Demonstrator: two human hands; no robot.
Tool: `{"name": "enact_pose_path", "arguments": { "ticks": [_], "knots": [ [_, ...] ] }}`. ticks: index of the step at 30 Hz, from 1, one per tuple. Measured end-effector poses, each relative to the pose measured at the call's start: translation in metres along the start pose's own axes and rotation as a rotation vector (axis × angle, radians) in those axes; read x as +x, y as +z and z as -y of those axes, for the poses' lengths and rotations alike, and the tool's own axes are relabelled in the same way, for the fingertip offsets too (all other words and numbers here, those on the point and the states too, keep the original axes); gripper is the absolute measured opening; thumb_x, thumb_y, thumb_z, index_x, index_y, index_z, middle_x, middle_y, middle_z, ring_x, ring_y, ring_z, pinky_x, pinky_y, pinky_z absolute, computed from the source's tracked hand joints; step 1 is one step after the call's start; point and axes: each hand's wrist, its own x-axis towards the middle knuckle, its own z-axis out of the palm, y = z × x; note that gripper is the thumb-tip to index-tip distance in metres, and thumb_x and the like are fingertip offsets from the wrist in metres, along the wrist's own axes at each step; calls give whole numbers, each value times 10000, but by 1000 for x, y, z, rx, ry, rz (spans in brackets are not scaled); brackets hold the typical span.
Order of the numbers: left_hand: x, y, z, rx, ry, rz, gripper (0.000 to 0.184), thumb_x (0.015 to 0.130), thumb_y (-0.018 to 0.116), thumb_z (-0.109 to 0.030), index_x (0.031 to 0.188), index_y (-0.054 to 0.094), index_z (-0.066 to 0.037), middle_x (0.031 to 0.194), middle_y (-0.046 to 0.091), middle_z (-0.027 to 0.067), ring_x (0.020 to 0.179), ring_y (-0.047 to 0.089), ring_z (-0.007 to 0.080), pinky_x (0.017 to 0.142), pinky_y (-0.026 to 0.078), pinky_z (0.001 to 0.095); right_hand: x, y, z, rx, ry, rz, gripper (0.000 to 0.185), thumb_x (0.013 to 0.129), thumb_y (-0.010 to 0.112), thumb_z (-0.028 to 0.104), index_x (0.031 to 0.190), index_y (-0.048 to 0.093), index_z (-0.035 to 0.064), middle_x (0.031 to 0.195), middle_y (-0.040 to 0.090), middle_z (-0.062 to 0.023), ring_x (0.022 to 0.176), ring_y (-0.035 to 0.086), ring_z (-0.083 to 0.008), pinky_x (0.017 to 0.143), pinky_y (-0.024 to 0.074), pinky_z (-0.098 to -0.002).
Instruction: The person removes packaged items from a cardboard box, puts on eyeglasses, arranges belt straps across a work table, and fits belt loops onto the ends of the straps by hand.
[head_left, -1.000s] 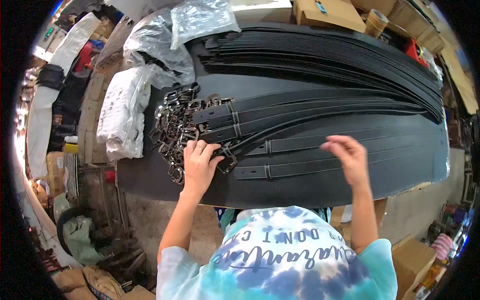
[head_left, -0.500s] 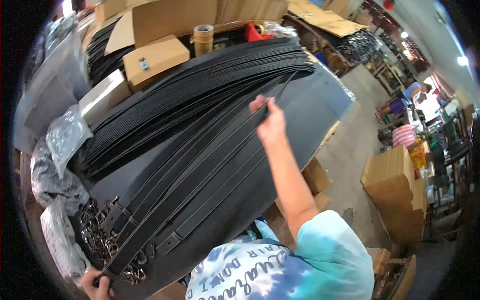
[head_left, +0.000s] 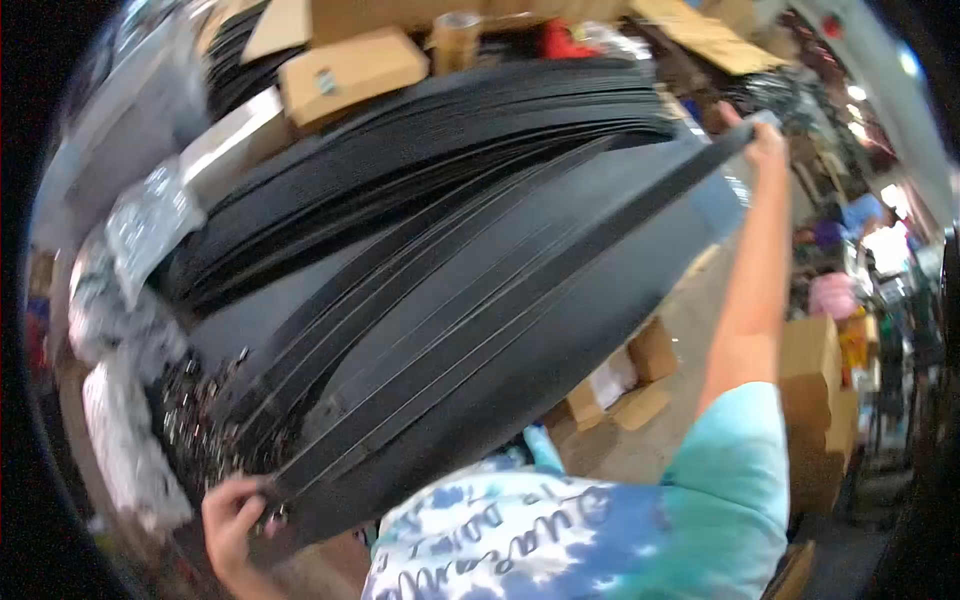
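I'm seeing left fingers (head_left: 238,488) and right fingers (head_left: 767,144) clamping a black belt (head_left: 640,210), its length running from eight toward two o'clock.

I can't count the buckles (head_left: 195,415) through the blur. Where the left hand (head_left: 232,515) meets the held strap (head_left: 670,192), my view is too smeared to show its end; the right hand (head_left: 765,142) blurs; the bottom edge crops the shirt (head_left: 600,540).
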Motion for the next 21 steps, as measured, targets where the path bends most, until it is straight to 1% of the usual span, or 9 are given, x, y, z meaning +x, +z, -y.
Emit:
{"name": "enact_pose_path", "arguments": {
  "ticks": [3,5,6,10,12,13,15,17,21],
  "knots": [
    [25,54,12,-267,-120,-16,234,827,635,-65,1034,626,43,860,612,86,626,561,121,507,460,233,-2,-15,-2,173,678,-510,547,801,685,343,1139,576,-73,1082,630,-137,939,600,-273,833,479,-365],
    [39,70,41,-161,-187,-29,253,842,669,-129,1045,642,19,903,632,44,614,558,88,524,472,225,0,-4,-51,-448,501,-718,900,713,706,550,1288,443,-90,1330,466,-194,1177,485,-303,1001,382,-395],
    [43,76,55,-103,-107,-85,236,824,689,-130,1016,657,4,890,634,40,617,561,89,524,470,229,15,-20,-83,-385,679,-420,977,723,693,556,1372,323,-73,1375,408,-204,1248,411,-307,1031,347,-426],
    [40,65,49,519,362,-448,167,737,749,-98,888,708,-41,833,620,83,682,594,140,510,464,234,-87,100,-62,-352,411,-428,797,792,680,460,1388,371,31,1375,422,-178,1264,408,-257,1037,334,-449],
    [43,44,43,761,475,-599,264,667,778,-101,906,680,-47,880,586,71,797,558,219,662,470,314,-144,157,-37,-163,229,-104,537,838,665,343,1260,528,40,1291,517,-125,1142,512,-236,923,414,-352],
    [47,33,41,910,564,-653,310,638,784,-105,918,665,-51,898,572,70,840,536,250,729,460,346,-178,193,-9,-56,299,33,440,882,622,270,1270,530,82,1251,554,-110,1131,524,-197,929,412,-345],
    [57,23,47,900,492,-544,433,612,783,-110,1009,617,-63,970,541,72,949,491,284,844,406,391,-248,275,93,98,349,288,365,885,616,253,1176,590,34,1068,643,-88,1007,594,-164,890,455,-309],
    [66,18,55,956,508,-463,387,602,793,-114,939,617,-40,958,541,97,949,488,291,812,424,389,-295,329,144,309,344,543,304,894,602,214,1106,611,-4,1051,646,-108,931,625,-170,856,482,-302],
    [66,13,42,770,450,-502,327,638,791,-91,867,574,-6,829,599,104,794,581,265,716,467,344,-361,394,201,778,720,970,366,934,543,275,1106,590,-44,1033,645,-162,962,631,-226,876,505,-349]
  ]
}}
